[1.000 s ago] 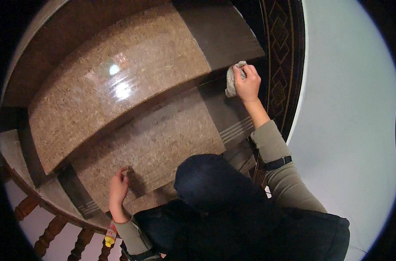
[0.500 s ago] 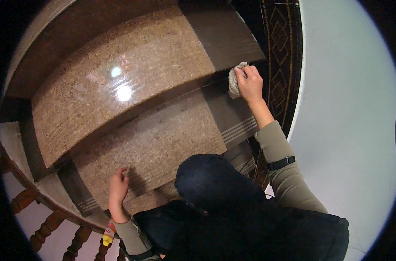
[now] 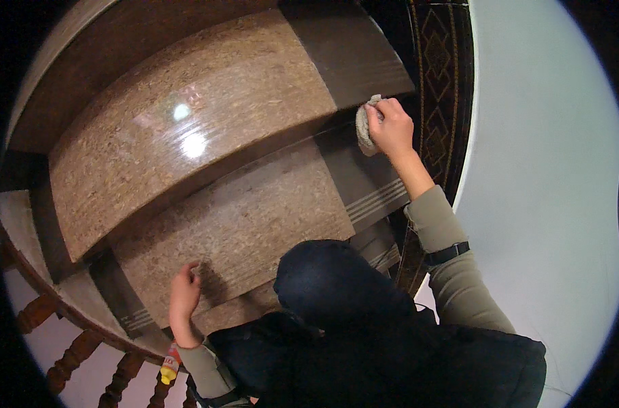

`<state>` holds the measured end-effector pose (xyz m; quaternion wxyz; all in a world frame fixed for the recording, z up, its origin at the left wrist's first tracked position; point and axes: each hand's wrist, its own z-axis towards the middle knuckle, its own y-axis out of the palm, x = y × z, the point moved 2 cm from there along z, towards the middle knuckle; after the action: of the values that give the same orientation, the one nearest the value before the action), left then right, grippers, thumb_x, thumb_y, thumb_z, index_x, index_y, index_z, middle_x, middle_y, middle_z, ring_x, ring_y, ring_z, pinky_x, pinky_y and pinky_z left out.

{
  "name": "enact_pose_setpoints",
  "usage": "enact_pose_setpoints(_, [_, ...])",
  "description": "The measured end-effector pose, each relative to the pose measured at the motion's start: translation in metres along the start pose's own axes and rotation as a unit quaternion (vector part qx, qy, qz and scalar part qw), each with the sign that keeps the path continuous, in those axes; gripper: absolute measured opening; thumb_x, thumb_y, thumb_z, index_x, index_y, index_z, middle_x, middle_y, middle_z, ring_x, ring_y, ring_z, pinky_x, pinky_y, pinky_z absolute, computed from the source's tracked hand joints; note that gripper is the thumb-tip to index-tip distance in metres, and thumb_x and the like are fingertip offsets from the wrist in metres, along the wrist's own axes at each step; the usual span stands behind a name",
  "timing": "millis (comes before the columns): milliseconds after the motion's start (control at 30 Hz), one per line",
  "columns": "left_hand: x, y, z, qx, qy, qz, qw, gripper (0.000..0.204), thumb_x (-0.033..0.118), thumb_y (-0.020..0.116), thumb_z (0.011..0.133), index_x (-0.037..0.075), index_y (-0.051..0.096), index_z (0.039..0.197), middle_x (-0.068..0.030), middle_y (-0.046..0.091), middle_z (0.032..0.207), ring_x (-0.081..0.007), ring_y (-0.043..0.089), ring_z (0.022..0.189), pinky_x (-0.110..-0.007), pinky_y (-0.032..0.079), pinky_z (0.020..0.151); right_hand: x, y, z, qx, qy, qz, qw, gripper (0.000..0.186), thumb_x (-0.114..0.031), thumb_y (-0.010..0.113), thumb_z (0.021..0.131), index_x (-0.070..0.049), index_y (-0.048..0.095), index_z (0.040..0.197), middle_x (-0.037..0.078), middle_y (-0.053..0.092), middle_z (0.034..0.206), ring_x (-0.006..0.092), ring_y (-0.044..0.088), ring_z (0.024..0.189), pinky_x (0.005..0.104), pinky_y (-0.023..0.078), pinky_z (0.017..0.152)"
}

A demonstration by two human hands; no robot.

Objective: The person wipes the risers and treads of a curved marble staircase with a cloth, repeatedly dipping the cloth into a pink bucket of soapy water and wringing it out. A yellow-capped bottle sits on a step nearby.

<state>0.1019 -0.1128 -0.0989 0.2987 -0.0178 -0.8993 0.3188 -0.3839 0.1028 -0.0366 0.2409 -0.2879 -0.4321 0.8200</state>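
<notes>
My right hand (image 3: pixel 391 129) is closed on a crumpled, light grey cloth (image 3: pixel 364 129). It holds the cloth against the dark end of a stair, just under the front edge of the upper step (image 3: pixel 241 75) and close to the patterned border. Over the lower step (image 3: pixel 255 211), on the left, my left hand (image 3: pixel 185 296) is empty, its fingers loosely bent and apart. A shadow lies on the stone beside it. Below that wrist, a red bottle with a yellow cap (image 3: pixel 168 372) shows next to my sleeve, partly hidden.
Brown mottled stone steps curve across the view, with dark grey end bands. A wooden railing with turned balusters (image 3: pixel 78 353) runs along the lower left. On the right, a dark diamond-patterned skirting (image 3: pixel 435 81) meets a pale wall (image 3: pixel 540 136). My dark-clothed knee (image 3: pixel 330 279) covers part of the lower stairs.
My right hand has shifted very slightly right with the cloth, and its forearm has moved a little to the right. My left hand stays almost where it was.
</notes>
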Motion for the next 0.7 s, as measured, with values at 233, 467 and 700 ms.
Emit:
enact_pose_setpoints(233, [-0.002,-0.002,-0.004,0.019,0.006,0.001,1.0,0.033,0.003,0.049,0.082,0.004,0.055,0.115,-0.0149,0.055,0.071,-0.0251,0.055,0.066,-0.036,0.044,0.062,-0.018,-0.017,0.013,-0.053,0.08,0.017,0.995,0.018,-0.018,0.059,0.084,-0.001,0.061,0.082,0.018,0.058,0.085,0.0367,0.057,0.081,0.041,0.047,0.07])
enact_pose_setpoints(467, [0.014,0.0,0.008,-0.003,0.038,0.006,0.999,0.032,0.002,0.048,0.082,0.004,0.055,0.113,-0.0118,0.054,0.068,-0.0206,0.052,0.062,-0.034,0.044,0.06,-0.071,0.028,-0.034,-0.032,-0.063,0.123,0.99,0.016,-0.015,0.06,0.083,-0.003,0.05,0.088,0.017,0.046,0.093,0.0359,0.055,0.079,0.0413,0.049,0.062])
enact_pose_setpoints(700, [0.016,-0.008,-0.003,0.002,-0.019,0.023,1.0,0.031,0.009,0.048,0.086,0.005,0.054,0.117,-0.0149,0.057,0.075,-0.0258,0.056,0.068,-0.038,0.044,0.064,0.025,-0.016,0.013,0.044,0.152,0.019,0.987,0.018,-0.01,0.054,0.085,0.003,0.052,0.096,0.02,0.049,0.1,0.035,0.048,0.096,0.0404,0.04,0.086])
